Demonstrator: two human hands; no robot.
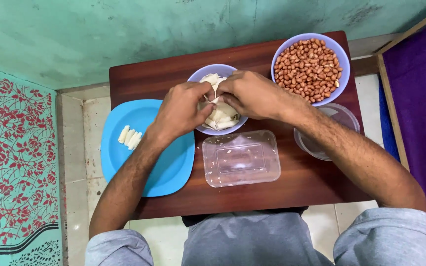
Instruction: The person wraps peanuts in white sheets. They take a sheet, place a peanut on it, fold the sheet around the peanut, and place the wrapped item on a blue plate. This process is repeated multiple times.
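Head view looks straight down on a small dark wooden table [282,187] where both hands meet over a lilac bowl [198,76] of pale white pieces [220,118]. The left hand [181,111] and the right hand [252,96] are curled nearly closed, fingertips pinched together on one white piece [215,100] held between them just above the bowl (whether it is being peeled, split or torn I cannot tell, as the fingers cover most of it). A few finished-looking white strips [129,137] lie side by side on the blue plate [168,167] to the left, which overhangs the table edge. A clear plastic lid or tray [241,157] sits empty in front of the bowl, a second lilac bowl [338,54] full of red-skinned peanuts [307,69] stands at the far right corner, and a clear round container [338,118] is partly hidden under the right forearm.

The risks, as I judge them: the right forearm is close over the clear container and could nudge it off the table edge; the overhanging plate could tip if pressed at its outer side; and the pinched piece, if slippery, could break or drop outside the bowl
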